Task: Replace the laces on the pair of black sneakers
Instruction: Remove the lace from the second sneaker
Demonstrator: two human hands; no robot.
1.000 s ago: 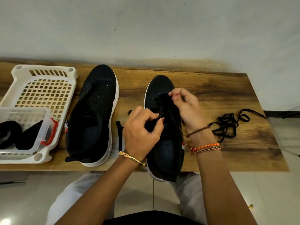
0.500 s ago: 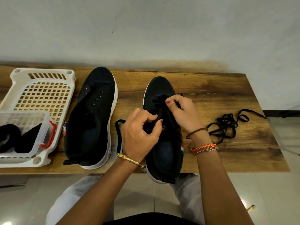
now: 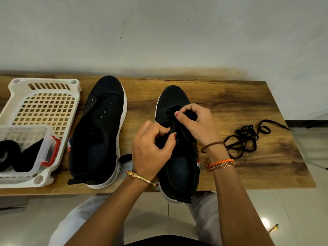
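Wooden table (image 3: pixel 230 96), set against a pale wall; items listed left to right

White plastic basket (image 3: pixel 42 96), lattice base, at the table's left end; a clear lidless tub with red clips (image 3: pixel 35 150) sits in its near part, dark fabric inside

Left sneaker (image 3: pixel 99 132), black with white sole, toe toward the wall, eyelets bare, no lace fitted; lies just beside the basket

Right sneaker (image 3: pixel 175 157), black with white sole, toe toward the wall, heel overhanging the near table edge; a black lace (image 3: pixel 168 112) runs across its upper eyelets, and a short black strand (image 3: pixel 125 158) shows on the table between the two shoes

Left hand (image 3: pixel 150 148), fingers curled, thumb and forefinger pinched at the sneaker's left eyelet flap; whether a lace end is in the pinch cannot be told

Right hand (image 3: pixel 197 121), fingers curled, thumb and forefinger pinching the lace over the front eyelets

Loose black lace (image 3: pixel 246 139), tangled heap, well to the right of the right sneaker, untouched
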